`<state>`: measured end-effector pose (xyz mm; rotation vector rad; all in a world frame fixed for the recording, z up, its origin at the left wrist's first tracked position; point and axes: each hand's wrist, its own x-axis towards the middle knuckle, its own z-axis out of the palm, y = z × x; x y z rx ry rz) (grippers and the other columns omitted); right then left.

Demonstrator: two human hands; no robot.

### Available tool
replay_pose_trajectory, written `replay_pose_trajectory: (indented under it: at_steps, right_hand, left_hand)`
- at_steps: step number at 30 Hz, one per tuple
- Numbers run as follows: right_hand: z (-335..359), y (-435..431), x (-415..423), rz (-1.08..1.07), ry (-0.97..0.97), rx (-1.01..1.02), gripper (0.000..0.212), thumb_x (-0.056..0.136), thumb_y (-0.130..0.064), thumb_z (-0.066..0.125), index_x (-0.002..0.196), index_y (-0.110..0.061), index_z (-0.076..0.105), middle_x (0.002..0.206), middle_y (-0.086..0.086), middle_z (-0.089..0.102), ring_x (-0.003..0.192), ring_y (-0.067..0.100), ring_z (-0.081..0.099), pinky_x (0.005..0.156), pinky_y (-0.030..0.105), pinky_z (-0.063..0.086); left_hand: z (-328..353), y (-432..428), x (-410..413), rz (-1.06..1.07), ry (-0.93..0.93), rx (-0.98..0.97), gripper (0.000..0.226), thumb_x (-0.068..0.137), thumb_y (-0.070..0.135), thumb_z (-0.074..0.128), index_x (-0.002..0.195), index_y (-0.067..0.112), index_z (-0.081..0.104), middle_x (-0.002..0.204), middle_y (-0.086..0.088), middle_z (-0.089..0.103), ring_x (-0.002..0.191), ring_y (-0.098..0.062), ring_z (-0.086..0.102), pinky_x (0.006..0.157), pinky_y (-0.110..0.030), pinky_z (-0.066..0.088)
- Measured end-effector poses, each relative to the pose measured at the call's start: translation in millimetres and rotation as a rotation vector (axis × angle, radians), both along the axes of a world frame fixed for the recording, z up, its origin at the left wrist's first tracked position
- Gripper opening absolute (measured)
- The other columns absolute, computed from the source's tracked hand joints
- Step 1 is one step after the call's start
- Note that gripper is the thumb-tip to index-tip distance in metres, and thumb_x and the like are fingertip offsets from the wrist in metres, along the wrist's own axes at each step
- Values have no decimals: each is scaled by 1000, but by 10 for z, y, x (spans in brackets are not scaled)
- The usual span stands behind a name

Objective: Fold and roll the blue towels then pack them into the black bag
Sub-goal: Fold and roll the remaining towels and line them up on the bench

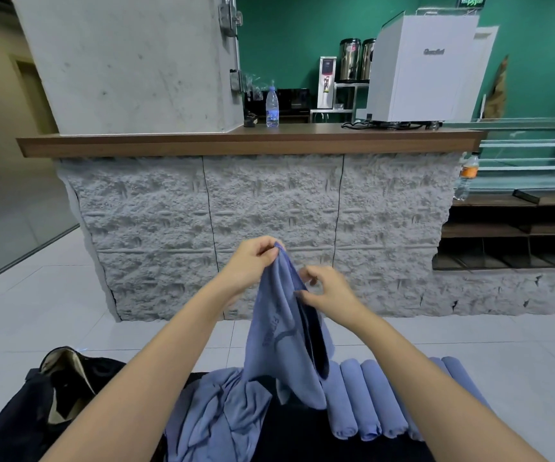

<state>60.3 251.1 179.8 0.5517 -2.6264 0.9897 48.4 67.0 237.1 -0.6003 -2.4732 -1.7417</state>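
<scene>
I hold a blue towel (282, 331) up in front of me, hanging down toward the dark table (296, 435). My left hand (253, 265) pinches its top corner. My right hand (327, 290) pinches the towel's edge a little lower and to the right. More loose blue towels (216, 415) lie crumpled on the table below. Several rolled blue towels (366, 398) lie side by side at the right, partly behind my right forearm. The black bag (39, 405) sits open at the lower left, showing a pale lining.
A stone-faced counter (269, 228) with a wooden top (203, 143) stands ahead across a light tiled floor (53, 311). A water bottle (272, 106) and a white machine (422, 68) stand on it. Dark shelves (509, 235) are at the right.
</scene>
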Motion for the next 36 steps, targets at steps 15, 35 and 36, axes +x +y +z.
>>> replay_pose_trajectory:
  at_steps: [15, 35, 36]
  right_hand:
    - [-458, 756, 352, -24, 83, 7, 28, 82, 3, 51, 78, -25, 52, 94, -16, 55, 85, 12, 53, 70, 21, 41]
    - [-193, 913, 325, 163, 242, 208, 27, 74, -46, 73, 72, -31, 50, 106, -22, 54, 102, -8, 38, 86, 8, 31]
    - [-157, 927, 332, 165, 254, 252, 28, 74, -48, 71, 72, -32, 48, 105, -23, 54, 100, -6, 39, 85, 9, 32]
  left_hand:
    - [-135, -902, -453, 471, 38, 159, 35, 96, 0, 44, 69, 16, 60, 64, -4, 52, 61, -13, 42, 57, -27, 31]
    - [-542, -1294, -627, 575, -108, 95, 31, 97, 8, 46, 67, 9, 52, 67, -10, 45, 66, -18, 37, 62, -30, 26]
    - [-556, -1294, -614, 582, -105, 86, 33, 96, 7, 47, 63, 10, 50, 64, -8, 42, 64, -18, 34, 60, -30, 24]
